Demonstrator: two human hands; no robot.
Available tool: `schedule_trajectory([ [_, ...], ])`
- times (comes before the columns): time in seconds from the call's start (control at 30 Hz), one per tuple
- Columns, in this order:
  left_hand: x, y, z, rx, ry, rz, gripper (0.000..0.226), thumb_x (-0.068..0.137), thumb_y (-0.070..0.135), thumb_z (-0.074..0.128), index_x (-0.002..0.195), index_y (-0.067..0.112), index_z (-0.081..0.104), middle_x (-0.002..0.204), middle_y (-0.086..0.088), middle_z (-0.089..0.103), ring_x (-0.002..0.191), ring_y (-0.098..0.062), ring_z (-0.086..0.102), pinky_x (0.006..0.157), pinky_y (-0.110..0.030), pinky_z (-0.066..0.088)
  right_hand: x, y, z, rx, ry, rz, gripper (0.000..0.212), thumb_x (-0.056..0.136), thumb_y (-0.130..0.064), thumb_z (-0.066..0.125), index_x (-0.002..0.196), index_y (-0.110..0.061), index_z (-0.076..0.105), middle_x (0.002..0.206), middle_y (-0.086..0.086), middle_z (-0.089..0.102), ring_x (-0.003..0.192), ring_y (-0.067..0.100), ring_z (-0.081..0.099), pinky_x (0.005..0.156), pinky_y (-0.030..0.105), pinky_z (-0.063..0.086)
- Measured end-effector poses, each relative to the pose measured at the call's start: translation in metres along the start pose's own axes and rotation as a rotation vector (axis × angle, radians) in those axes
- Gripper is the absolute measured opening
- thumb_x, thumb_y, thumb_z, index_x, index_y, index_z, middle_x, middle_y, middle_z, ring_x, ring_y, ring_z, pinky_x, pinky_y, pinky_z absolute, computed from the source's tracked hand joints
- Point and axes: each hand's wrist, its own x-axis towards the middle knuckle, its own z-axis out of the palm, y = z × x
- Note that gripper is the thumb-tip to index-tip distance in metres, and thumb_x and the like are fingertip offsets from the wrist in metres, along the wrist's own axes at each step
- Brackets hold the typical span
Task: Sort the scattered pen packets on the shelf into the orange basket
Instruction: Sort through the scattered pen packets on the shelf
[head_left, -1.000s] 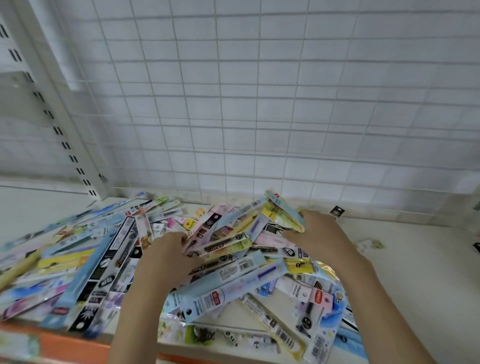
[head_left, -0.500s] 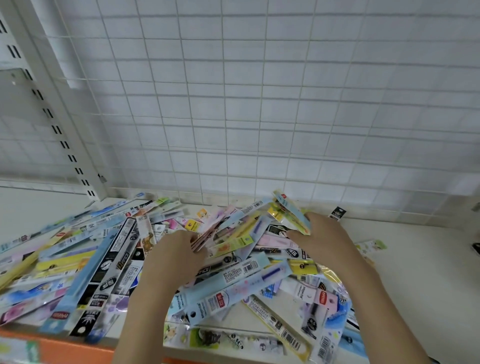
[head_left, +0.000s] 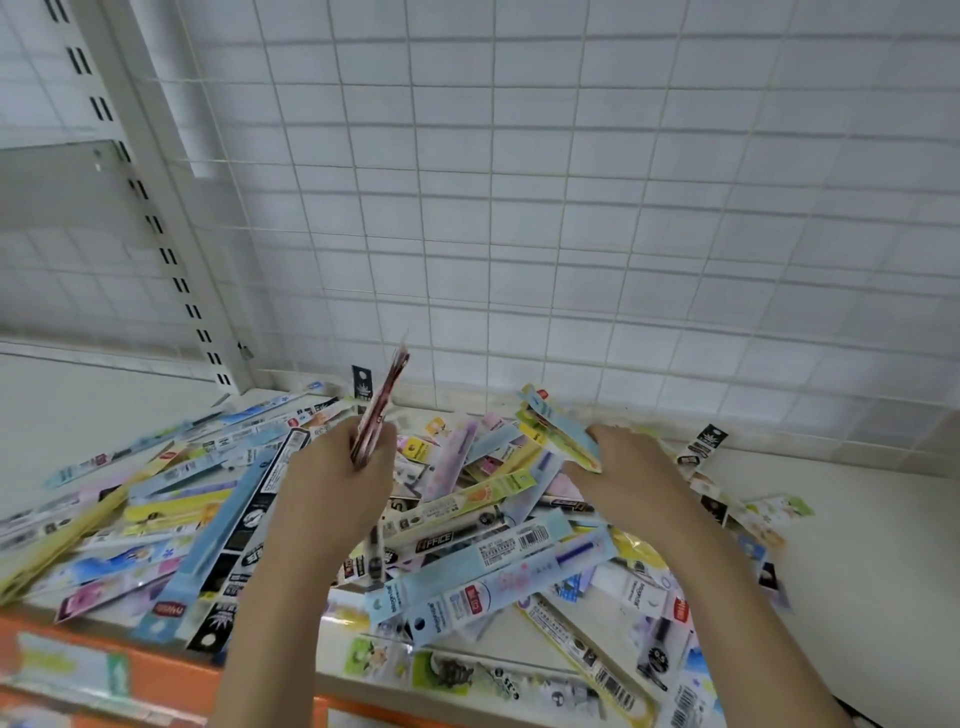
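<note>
A heap of colourful pen packets (head_left: 467, 525) covers the white shelf (head_left: 857, 561). My left hand (head_left: 332, 483) is closed around a few pinkish packets (head_left: 382, 405) that stand upright above the heap. My right hand (head_left: 628, 467) rests on the right side of the heap, its fingers gripping a small bundle of blue and yellow packets (head_left: 556, 431). No orange basket is visible; only an orange strip (head_left: 156, 675) runs along the shelf's front edge.
A white wire grid panel (head_left: 519, 208) backs the shelf. A slotted white upright post (head_left: 156, 208) stands at the back left. A few loose packets (head_left: 701, 447) lie at the right of the heap, with bare shelf beyond.
My left hand has lifted a few pinkish packets upright out of the heap. My right hand has shifted slightly with its bundle. The camera has moved closer.
</note>
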Motion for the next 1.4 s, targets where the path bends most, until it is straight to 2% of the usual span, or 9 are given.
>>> schedule_trajectory([
  [0.13, 0.003, -0.019, -0.009, 0.132, -0.011, 0.072, 0.02, 0.089, 0.019, 0.059, 0.106, 0.012, 0.051, 0.07, 0.005, 0.052, 0.064, -0.015, 0.049, 0.052, -0.023, 0.034, 0.008, -0.018, 0.014, -0.021, -0.031, -0.042, 0.014, 0.091, -0.031, 0.052, 0.086, -0.018, 0.054, 0.069, -0.003, 0.053, 0.063, 0.02, 0.055, 0.051, 0.028, 0.038],
  [0.33, 0.008, -0.033, -0.012, 0.089, -0.107, 0.116, 0.053, 0.096, 0.013, 0.045, 0.142, 0.028, 0.025, 0.097, -0.008, 0.068, 0.077, -0.027, 0.066, 0.07, -0.043, 0.055, 0.007, -0.024, 0.017, 0.019, -0.055, -0.005, 0.019, 0.093, -0.029, 0.051, 0.102, -0.015, 0.06, 0.083, 0.005, 0.066, 0.069, 0.023, 0.064, 0.057, 0.031, 0.047],
  [0.5, 0.011, -0.023, 0.0, 0.173, -0.201, 0.136, 0.016, 0.09, 0.026, 0.057, 0.103, 0.017, 0.057, 0.07, 0.004, 0.057, 0.058, -0.011, 0.054, 0.05, -0.02, 0.037, -0.002, -0.015, 0.011, 0.055, -0.027, 0.053, 0.022, 0.093, -0.029, 0.051, 0.111, -0.018, 0.058, 0.08, 0.002, 0.063, 0.07, 0.022, 0.061, 0.061, 0.031, 0.047],
  [0.6, 0.012, -0.014, 0.013, 0.26, -0.286, 0.169, 0.027, 0.082, 0.039, 0.066, 0.088, 0.017, 0.052, 0.072, 0.005, 0.054, 0.063, -0.012, 0.05, 0.051, -0.019, 0.033, -0.009, -0.007, 0.007, 0.058, -0.007, 0.091, 0.026, 0.092, -0.028, 0.053, 0.115, -0.018, 0.057, 0.075, -0.004, 0.059, 0.064, 0.014, 0.057, 0.054, 0.026, 0.043],
  [0.77, 0.014, -0.011, 0.042, 0.334, -0.345, 0.2, 0.023, 0.085, 0.032, 0.06, 0.078, 0.016, 0.045, 0.071, 0.003, 0.048, 0.068, -0.02, 0.049, 0.053, -0.027, 0.033, -0.023, 0.004, 0.002, 0.041, -0.011, 0.176, 0.032, 0.085, -0.041, 0.062, 0.105, -0.016, 0.059, 0.091, 0.002, 0.065, 0.084, 0.022, 0.063, 0.074, 0.034, 0.051],
  [1.0, 0.017, -0.01, 0.036, 0.367, -0.235, 0.253, 0.004, 0.091, 0.017, 0.05, 0.09, 0.014, 0.05, 0.074, 0.0, 0.053, 0.074, -0.022, 0.049, 0.061, -0.028, 0.037, -0.03, 0.004, 0.0, 0.063, -0.005, 0.146, 0.035, 0.087, -0.041, 0.06, 0.113, -0.016, 0.06, 0.104, 0.003, 0.067, 0.095, 0.023, 0.063, 0.082, 0.037, 0.052],
  [1.1, 0.017, -0.015, 0.023, 0.387, -0.163, 0.254, 0.028, 0.094, 0.016, 0.045, 0.067, 0.021, 0.039, 0.062, 0.006, 0.042, 0.064, -0.021, 0.045, 0.056, -0.027, 0.034, -0.03, 0.003, 0.001, 0.09, -0.088, 0.065, 0.032, 0.081, -0.046, 0.065, 0.093, -0.016, 0.061, 0.082, 0.001, 0.064, 0.075, 0.021, 0.063, 0.066, 0.034, 0.048],
  [1.23, 0.019, -0.028, 0.005, 0.363, -0.096, 0.236, 0.023, 0.095, 0.021, 0.044, 0.072, 0.017, 0.042, 0.064, -0.002, 0.048, 0.068, -0.024, 0.046, 0.055, -0.029, 0.034, -0.034, -0.005, 0.0, 0.097, -0.288, -0.068, 0.028, 0.076, -0.037, 0.074, 0.071, -0.02, 0.051, 0.066, -0.005, 0.052, 0.059, 0.015, 0.05, 0.057, 0.03, 0.036],
  [1.4, 0.017, -0.036, -0.009, 0.309, -0.021, 0.17, 0.013, 0.094, 0.018, 0.047, 0.085, 0.01, 0.05, 0.075, -0.011, 0.061, 0.08, -0.03, 0.051, 0.061, -0.034, 0.041, -0.036, -0.024, 0.011, 0.008, -0.409, -0.226, 0.044, 0.07, -0.038, 0.077, 0.108, -0.027, 0.057, 0.097, -0.008, 0.065, 0.087, 0.015, 0.062, 0.077, 0.035, 0.052],
])
